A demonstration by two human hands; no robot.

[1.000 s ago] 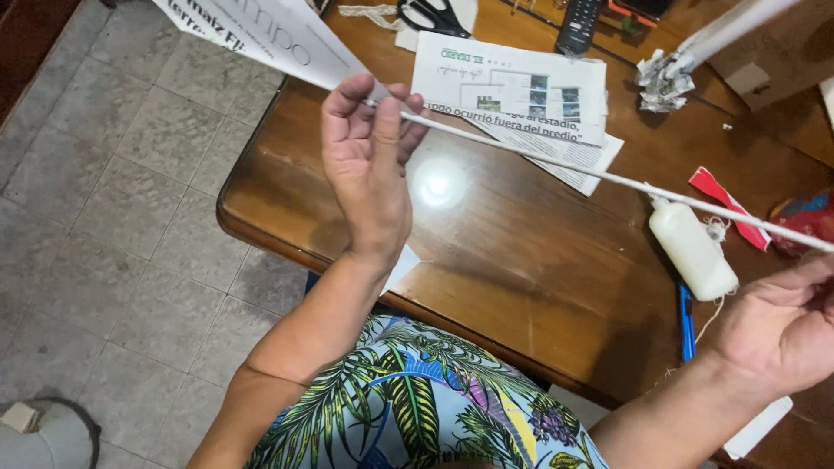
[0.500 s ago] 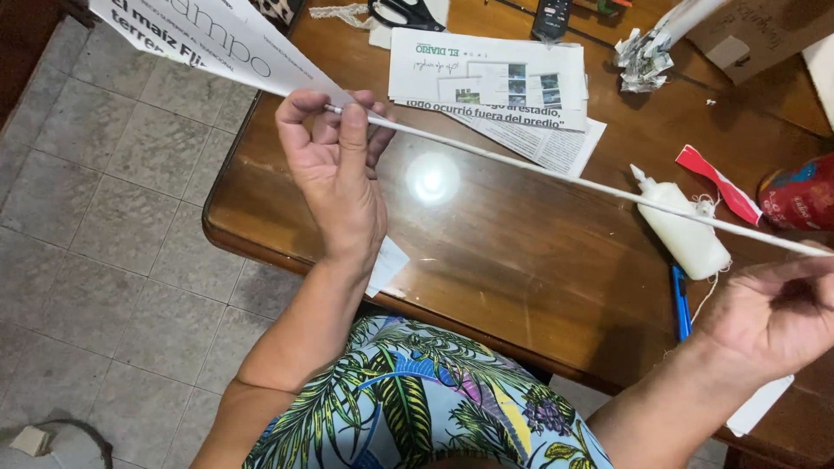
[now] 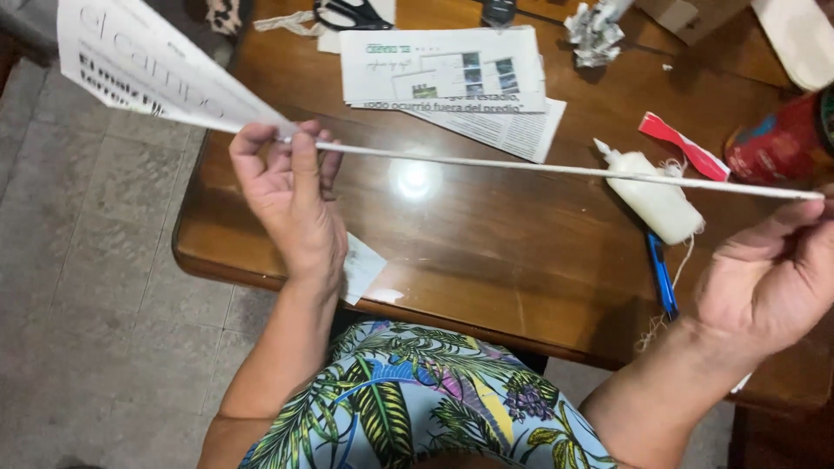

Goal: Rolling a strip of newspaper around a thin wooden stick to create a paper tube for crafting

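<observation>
While the left hand (image 3: 291, 195) pinches the thick end of a long, tightly rolled paper stick (image 3: 539, 169), the loose, unrolled corner of the newspaper sheet (image 3: 165, 74) fans out to the far left, over the floor. The stick stretches level above the wooden table (image 3: 469, 252), reaching the right hand (image 3: 769, 278) at the right edge, where thumb and fingers close around its thin tip. Both hands are grasping the stick; neither is slack.

Under the stick lie a white glue bottle (image 3: 651, 195) with a blue pen (image 3: 662, 276) just near of it, a red-and-white scrap (image 3: 682, 146) and a red can (image 3: 777, 139) at the far right. Folded newspapers (image 3: 452, 74) and scissors (image 3: 352, 13) sit at the far side.

A likely trouble is the roll springing loose: if either pinch eases, the wound paper could unwind from the free corner. Twisting too hard might kink the thin middle, which hangs unsupported.
</observation>
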